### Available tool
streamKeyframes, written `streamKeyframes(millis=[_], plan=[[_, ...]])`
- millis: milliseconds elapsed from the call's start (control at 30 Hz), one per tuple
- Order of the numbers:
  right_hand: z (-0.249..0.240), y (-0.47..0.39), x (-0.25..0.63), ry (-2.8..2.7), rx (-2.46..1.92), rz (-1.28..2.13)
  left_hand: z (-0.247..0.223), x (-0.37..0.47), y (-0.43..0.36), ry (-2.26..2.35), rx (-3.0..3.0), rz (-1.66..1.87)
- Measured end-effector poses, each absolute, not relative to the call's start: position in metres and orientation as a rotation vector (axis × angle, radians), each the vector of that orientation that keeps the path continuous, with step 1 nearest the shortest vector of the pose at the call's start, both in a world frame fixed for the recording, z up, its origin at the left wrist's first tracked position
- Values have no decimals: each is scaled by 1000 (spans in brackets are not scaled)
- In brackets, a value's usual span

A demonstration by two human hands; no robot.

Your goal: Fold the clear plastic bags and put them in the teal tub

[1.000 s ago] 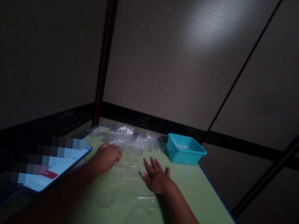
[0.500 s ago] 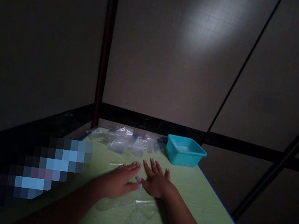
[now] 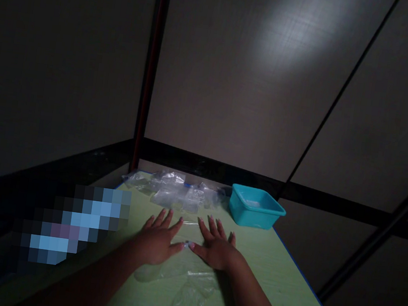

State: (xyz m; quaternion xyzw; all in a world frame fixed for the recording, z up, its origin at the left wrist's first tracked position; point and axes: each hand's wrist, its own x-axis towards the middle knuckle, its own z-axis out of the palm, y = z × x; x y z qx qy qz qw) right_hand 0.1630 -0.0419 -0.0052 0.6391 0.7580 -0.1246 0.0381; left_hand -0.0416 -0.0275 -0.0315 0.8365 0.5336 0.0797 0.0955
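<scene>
A clear plastic bag point(image 3: 190, 297) lies spread on the pale green table point(image 3: 269, 282), its near part wrinkled. My left hand point(image 3: 158, 240) is palm down on the bag's far part, fingers spread. Beside it my right hand point(image 3: 217, 247) also lies flat with its fingers apart. The two thumbs point at each other and nearly meet. A shiny strip of plastic shows between the forefingers. How far the bag reaches beneath the palms is hidden.
Several crumpled clear plastic bags point(image 3: 176, 192) lie along the table's far edge. To their right stands a turquoise plastic basin point(image 3: 256, 210), with something pale inside it. Dark wall panels point(image 3: 221, 75) rise behind the table. A pixelated patch covers the left side.
My left hand has shifted left, and its fingers have spread and turned to point forward. The right hand stays in nearly the same place. The view has tilted slightly.
</scene>
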Motion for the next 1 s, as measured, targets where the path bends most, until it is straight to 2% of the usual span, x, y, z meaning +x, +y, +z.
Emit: streamKeyframes(millis=[233,400,533,700,1000], plan=[[-8,-39,166,2375,2052,-292,-30,-50,-15,1791,2418,366],[-12,-30,177,2334,2202,-44,-20,-46,-25,1419,2571,376],[-12,-30,181,2327,2132,-163,-16,-41,-36,1085,2675,210],[-9,-33,180,2382,2031,-346,-15,-38,-37,1064,2716,156],[-11,-26,193,2298,2137,-362,-11,-59,-15,1085,2605,173]])
